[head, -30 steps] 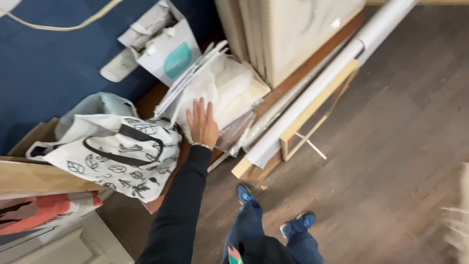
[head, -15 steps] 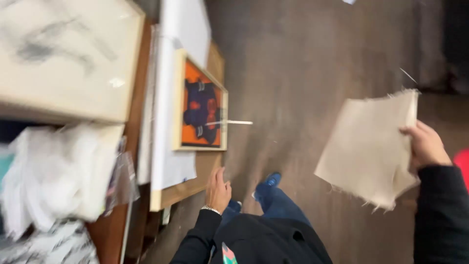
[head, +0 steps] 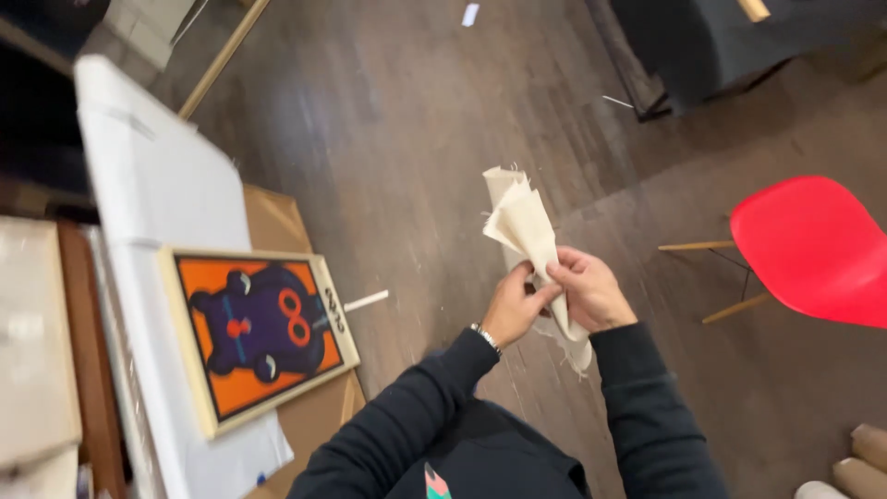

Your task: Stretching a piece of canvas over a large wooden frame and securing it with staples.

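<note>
Cream cloth (head: pixel 528 231) now bunched between left hand (head: pixel 514 305) and right hand (head: pixel 587 291), no longer flat.

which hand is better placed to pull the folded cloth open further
Probably the right hand. Its fingers wrap over the cream cloth at the fold, beside the loose upper flaps. The left hand pinches the cloth lower down from beneath, so it seems better suited to anchoring it.
</note>
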